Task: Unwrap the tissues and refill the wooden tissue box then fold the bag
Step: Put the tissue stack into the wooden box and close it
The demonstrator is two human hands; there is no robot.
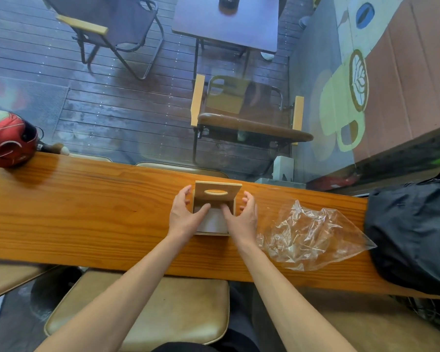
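On the wooden counter (87,199) stood one wooden tissue box (214,233), lid (217,193) raised, between your left hand (184,217) and right hand (241,215); both hands spread wide, thumbs pressing the tissues (212,221) inside. One empty plastic bag (313,240) lay near your right hand.

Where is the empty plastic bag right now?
In the head view, the plastic bag lies crumpled on the wooden counter, right of the tissue box and right hand, just left of the black bag.

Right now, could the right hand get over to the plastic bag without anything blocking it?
Probably yes. The right hand is at the wooden tissue box, and the plastic bag lies just to its right on the counter, with only bare wood between them.
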